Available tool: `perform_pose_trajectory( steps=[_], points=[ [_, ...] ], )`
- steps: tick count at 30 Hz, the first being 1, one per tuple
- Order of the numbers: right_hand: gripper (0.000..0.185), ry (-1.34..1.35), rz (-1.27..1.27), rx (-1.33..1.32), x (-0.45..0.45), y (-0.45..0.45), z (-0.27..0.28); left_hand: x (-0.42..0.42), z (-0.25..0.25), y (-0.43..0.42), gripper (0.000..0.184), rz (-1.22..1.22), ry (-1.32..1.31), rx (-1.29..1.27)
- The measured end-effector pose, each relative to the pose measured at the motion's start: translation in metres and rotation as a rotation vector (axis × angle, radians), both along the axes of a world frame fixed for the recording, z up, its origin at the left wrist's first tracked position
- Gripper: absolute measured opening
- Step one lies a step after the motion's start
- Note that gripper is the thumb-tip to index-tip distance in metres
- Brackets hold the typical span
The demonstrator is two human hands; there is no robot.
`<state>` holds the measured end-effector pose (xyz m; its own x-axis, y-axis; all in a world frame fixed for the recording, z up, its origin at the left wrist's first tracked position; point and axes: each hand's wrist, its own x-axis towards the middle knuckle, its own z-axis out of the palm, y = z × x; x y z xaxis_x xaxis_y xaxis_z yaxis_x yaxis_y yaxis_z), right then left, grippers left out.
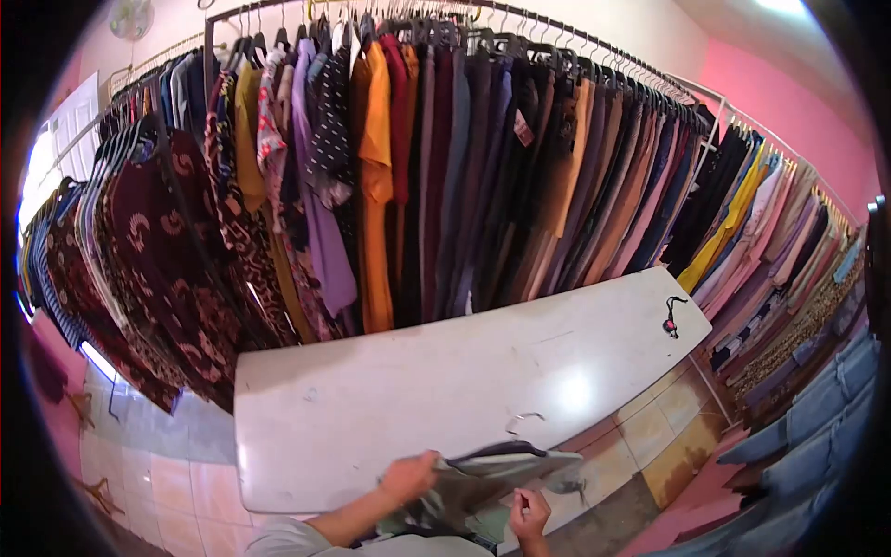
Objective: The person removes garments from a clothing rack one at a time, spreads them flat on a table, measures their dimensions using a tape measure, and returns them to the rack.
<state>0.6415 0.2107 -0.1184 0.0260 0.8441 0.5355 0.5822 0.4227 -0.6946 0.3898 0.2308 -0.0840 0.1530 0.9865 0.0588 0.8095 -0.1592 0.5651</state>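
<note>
A dark olive-green garment (469,489) hangs on a black hanger (501,449) at the near edge of the white table. The hanger's metal hook (525,422) points up over the tabletop. My left hand (409,476) is closed on the garment at its left shoulder. Close to the garment's right side, my right hand (529,513) is also closed, its fingers curled in. What it holds, if anything, I cannot make out. Lower down, the garment runs in front of my body and is partly cut off by the frame.
The long white table (371,399) stands before me, with a black cord bearing a small red piece (670,317) at its right end. Behind it is a rack of hanging clothes (455,176). More clothes hang left and right, with stacked jeans (817,418) at lower right.
</note>
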Motion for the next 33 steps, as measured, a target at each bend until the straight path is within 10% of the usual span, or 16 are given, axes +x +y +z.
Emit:
perform_pose_trajectory(
  steps=[11,17,22,25,27,33],
  points=[
    [0.026,0.866,-0.326,-0.466,-0.192,-0.1,0.048,-0.048,-0.025,-0.092,0.039,-0.523,-0.351,-0.102],
    [0.046,0.464,-0.606,-0.543,-0.137,-0.182,-0.015,-0.138,-0.038,-0.116,0.04,-0.256,-0.679,-0.223],
    [0.058,0.414,-0.812,-0.266,-0.144,-0.25,-0.023,-0.289,-0.069,-0.156,0.034,0.182,-0.465,-0.047],
    [0.059,0.319,-0.938,-0.635,-0.187,-0.294,0.045,-0.367,-0.08,-0.204,0.032,0.303,-0.313,0.004],
    [0.054,0.231,-0.763,-0.217,-0.192,-0.323,0.031,-0.402,-0.086,-0.234,0.03,0.376,-0.233,0.038],
    [0.047,0.3,-0.456,-0.287,-0.283,-0.386,0.123,-0.464,-0.097,-0.287,0.03,-0.022,-0.136,-0.022]
  ],
)
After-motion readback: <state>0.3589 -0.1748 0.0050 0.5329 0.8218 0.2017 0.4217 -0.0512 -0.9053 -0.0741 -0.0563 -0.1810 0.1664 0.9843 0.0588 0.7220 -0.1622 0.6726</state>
